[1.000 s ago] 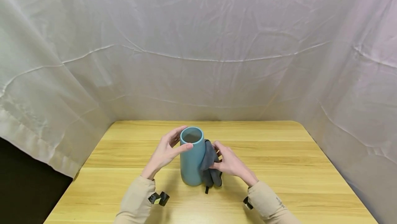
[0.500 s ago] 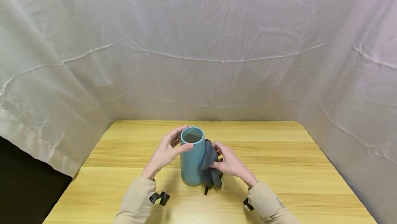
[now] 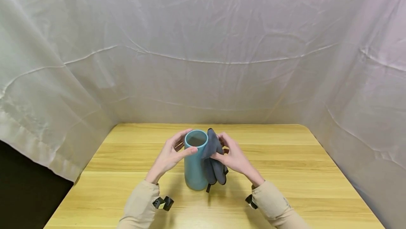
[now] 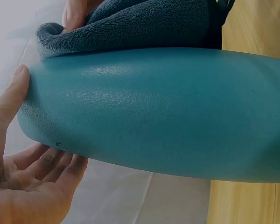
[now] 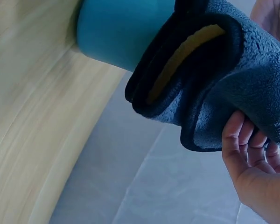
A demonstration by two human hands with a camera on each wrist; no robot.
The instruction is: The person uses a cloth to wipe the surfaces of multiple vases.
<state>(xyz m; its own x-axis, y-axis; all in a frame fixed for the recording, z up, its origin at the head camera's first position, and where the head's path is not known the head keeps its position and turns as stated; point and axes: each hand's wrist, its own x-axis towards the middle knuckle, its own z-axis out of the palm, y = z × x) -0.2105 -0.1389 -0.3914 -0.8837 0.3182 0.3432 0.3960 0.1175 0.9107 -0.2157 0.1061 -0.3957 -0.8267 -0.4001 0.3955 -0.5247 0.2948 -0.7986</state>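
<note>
A tall teal vase [image 3: 194, 169] with a round open mouth stands upright on the table. Its upper part is gripped by my left hand [image 3: 169, 155], thumb at the near rim and fingers round the far left side. A folded grey-blue plush cleaning cloth [image 3: 212, 151] lies along the vase's right side, its top corner level with the rim. My right hand [image 3: 234, 158] pinches the cloth from the right. The right wrist view shows black edging on the cloth [image 5: 252, 79] and a strip of yellow between its folds. Some right fingertips are hidden behind the fabric.
The light wooden table [image 3: 285, 172] extends around the vase. Pale fabric curtains [image 3: 209, 81] hang behind it and on both sides. A dark gap [image 3: 28, 186] shows at the lower left. Small black wrist cameras [image 3: 163, 203] sit at the sleeves.
The cloth and my right hand have slid up along the vase's right side, bringing the cloth's top up to the rim. My left hand and the vase have stayed put.
</note>
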